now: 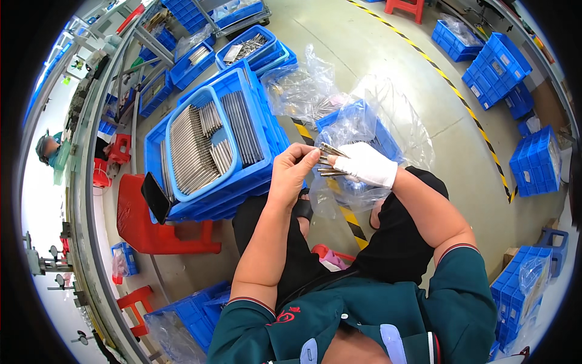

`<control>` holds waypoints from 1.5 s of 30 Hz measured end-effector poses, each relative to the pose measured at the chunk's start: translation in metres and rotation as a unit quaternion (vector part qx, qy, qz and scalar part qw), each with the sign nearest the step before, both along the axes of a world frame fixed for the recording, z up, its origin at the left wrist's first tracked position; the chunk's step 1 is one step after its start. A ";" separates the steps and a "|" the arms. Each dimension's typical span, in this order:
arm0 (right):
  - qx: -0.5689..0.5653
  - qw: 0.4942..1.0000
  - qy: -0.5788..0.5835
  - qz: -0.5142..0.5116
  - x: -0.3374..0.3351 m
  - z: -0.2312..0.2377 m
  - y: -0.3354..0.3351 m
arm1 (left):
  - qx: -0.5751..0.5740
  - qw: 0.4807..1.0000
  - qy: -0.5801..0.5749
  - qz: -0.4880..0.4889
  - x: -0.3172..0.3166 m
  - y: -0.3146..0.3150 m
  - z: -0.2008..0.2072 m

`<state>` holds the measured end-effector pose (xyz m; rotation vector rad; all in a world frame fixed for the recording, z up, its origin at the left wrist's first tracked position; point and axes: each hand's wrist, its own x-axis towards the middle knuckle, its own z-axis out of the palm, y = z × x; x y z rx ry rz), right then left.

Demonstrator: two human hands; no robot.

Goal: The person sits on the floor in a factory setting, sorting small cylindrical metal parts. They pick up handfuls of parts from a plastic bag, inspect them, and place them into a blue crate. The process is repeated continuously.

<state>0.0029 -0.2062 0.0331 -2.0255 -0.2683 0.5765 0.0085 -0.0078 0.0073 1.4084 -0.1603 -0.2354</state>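
Note:
My right hand point(368, 165), in a white glove, is closed round several thin metal rods point(331, 172). Their ends stick out of the glove toward the left. My bare left hand point(292, 170) meets them there, thumb and forefinger pinched together at the rod ends; whatever lies between these fingertips is hidden. Left of my hands, a light-blue tray point(213, 90) holds rows of similar silvery rods point(189, 148). It rests in a larger blue crate point(265, 142), where darker rods point(240, 127) lie along the right side.
Below my hands stands a blue bin point(386, 144) lined with clear plastic point(397, 106). A dark flat object point(156, 199) leans at the crate's near corner, beside a red stool point(142, 215). Blue crates point(497, 70) line the right. Another person point(53, 148) is at far left.

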 end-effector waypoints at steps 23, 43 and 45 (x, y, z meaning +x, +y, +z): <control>0.007 0.992 -0.095 -0.081 -0.008 -0.009 0.006 | -0.100 0.993 0.061 0.023 0.002 -0.004 -0.017; 0.014 0.991 -0.116 -0.059 -0.012 -0.013 0.010 | -0.288 0.927 0.208 -0.118 0.005 0.002 -0.026; 0.015 0.993 -0.104 -0.060 -0.008 -0.011 0.009 | -0.252 0.952 0.166 -0.057 -0.001 -0.003 -0.023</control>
